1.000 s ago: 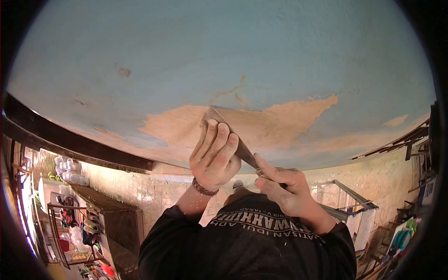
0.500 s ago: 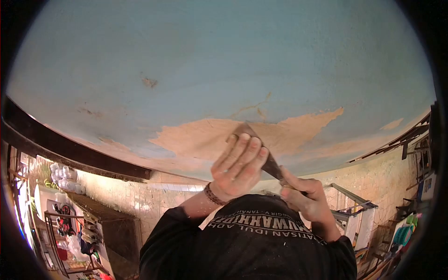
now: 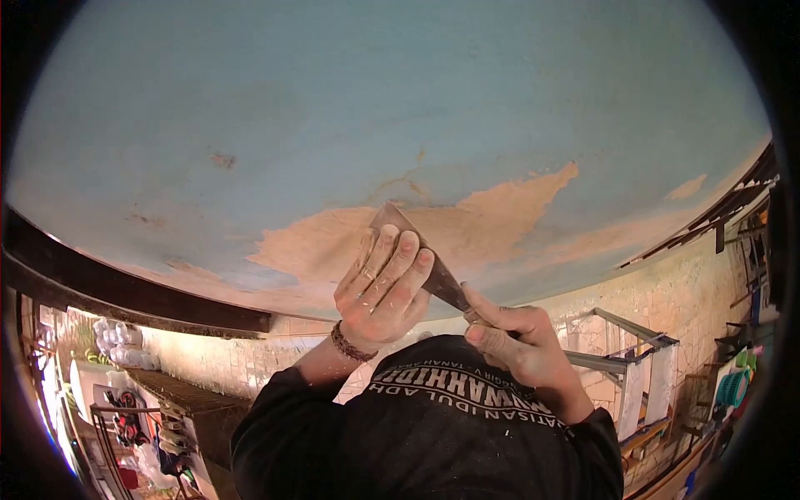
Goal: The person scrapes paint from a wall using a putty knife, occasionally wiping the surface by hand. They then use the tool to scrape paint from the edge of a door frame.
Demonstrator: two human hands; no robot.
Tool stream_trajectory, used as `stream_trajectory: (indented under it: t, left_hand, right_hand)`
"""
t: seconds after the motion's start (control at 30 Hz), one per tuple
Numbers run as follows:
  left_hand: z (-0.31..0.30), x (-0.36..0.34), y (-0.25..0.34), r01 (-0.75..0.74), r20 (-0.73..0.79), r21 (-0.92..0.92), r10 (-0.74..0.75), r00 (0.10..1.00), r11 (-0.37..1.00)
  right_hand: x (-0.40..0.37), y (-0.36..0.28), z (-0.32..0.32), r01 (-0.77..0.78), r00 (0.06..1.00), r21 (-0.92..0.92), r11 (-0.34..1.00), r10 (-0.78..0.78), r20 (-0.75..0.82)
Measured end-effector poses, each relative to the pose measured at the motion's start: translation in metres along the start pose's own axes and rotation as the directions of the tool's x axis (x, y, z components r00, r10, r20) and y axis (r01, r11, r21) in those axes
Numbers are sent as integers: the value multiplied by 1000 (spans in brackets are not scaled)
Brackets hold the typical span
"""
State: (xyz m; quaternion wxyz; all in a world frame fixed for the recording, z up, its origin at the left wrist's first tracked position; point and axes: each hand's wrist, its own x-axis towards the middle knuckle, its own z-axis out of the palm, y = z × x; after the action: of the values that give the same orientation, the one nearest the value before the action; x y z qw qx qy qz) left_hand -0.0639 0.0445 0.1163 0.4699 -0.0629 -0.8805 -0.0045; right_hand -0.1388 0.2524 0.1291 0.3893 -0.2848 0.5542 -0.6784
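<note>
A dark metal scraper [image 3: 439, 277] with a flat, tapering blade slants across the middle of the view. Its broad end lies against a bare tan patch [image 3: 308, 242] in the blue painted surface [image 3: 417, 83], close to the patch's upper border. My left hand [image 3: 385, 287], dusty and wearing a beaded bracelet, presses its fingers side by side on the blade. Lower right, my right hand [image 3: 521, 337] is closed around the handle, thumb along it; the handle is mostly hidden. Thin cracks [image 3: 408, 179] run through the paint just above the blade.
A dark beam [image 3: 133, 287] borders the painted surface at left. Below it stand a brown cabinet [image 3: 196, 387] and a rack [image 3: 125, 425] with assorted goods. A metal frame [image 3: 637, 350] stands at right, near a green basket [image 3: 733, 387]. Light stone-patterned walls lie behind.
The view has shifted and turned slightly, so hands and scraper appear further left and a little higher. Against the bare patch, the blade has moved very little. Both hands keep their hold.
</note>
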Motion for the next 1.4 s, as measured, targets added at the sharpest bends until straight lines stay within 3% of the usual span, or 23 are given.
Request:
stream_trajectory:
  t: [0.07,0.13,0.2,0.3,0.4,0.47,0.5,0.53,0.6,0.63,0.67,0.73,0.8,0.87,0.93,1.0,1.03,1.07,1.13,1.23,1.4]
  left_hand:
    - [3,1,3,-15,-8,-4,15,1000,1000]
    - [13,4,12,17,-22,-81,-19,1000,997]
    - [8,5,9,38,-4,-46,-38,999,998]
    - [1,3,3,36,-62,-17,-37,997,999]
    - [9,5,17,83,-6,-22,-83,997,996]
    - [6,8,14,92,-22,19,-92,996,996]
    - [3,6,14,110,-13,50,-109,994,993]
    - [-1,4,13,117,-5,47,-116,993,992]
    - [0,7,6,37,-126,-38,-41,991,999]
    - [3,7,11,75,-111,-28,-78,991,997]
    - [3,3,20,78,-93,-34,-81,992,996]
    - [14,8,22,32,-71,-46,-35,997,998]
    - [9,6,14,6,-81,-63,-11,997,998]
    - [-10,4,9,214,49,243,-232,971,946]
    - [-13,0,12,206,47,224,-222,974,952]
    - [-18,-3,6,205,7,198,-211,978,958]
    - [-12,-6,13,207,73,146,-219,973,967]
    - [0,-9,19,214,62,153,-226,972,965]
    - [22,-16,25,95,-48,-8,-95,994,995]
    - [22,-21,26,107,-38,-64,-109,993,992]
    - [12,-32,22,87,41,-69,-84,996,994]
  right_hand:
    - [-3,4,-2,84,996,-7,996,-84,-8]
    - [-6,4,-13,23,999,42,999,-21,-44]
    - [-1,-6,-10,-30,999,86,996,31,-8]
    - [2,-11,-2,-20,999,-21,1000,21,27]
    - [-6,-5,1,79,994,-3,997,-79,-78]
    - [-8,-15,-9,-111,993,84,990,113,-26]
    - [0,-14,-7,-141,990,-60,988,142,8]
    - [-3,-15,1,-152,988,-57,987,152,7]
    - [-6,-19,9,-30,999,-14,999,30,25]
    - [-5,-1,8,119,992,-162,980,-125,-26]
    - [-12,3,6,106,993,-149,983,-112,-34]
    - [-13,-1,-13,-34,999,67,997,36,-29]
    - [-1,-2,-14,-28,1000,-7,1000,28,4]
    - [20,-8,8,30,996,-112,993,-20,86]
    - [25,-2,22,12,996,-64,998,-6,94]
    - [20,9,19,251,968,-162,954,-244,63]
    - [12,6,7,52,998,-167,985,-45,48]
    - [6,11,-5,56,997,-175,983,-46,59]
    - [-1,28,-22,-143,989,39,989,142,27]
    - [0,40,-14,-73,997,-51,996,73,-6]
    - [11,63,2,-127,991,-127,984,130,16]
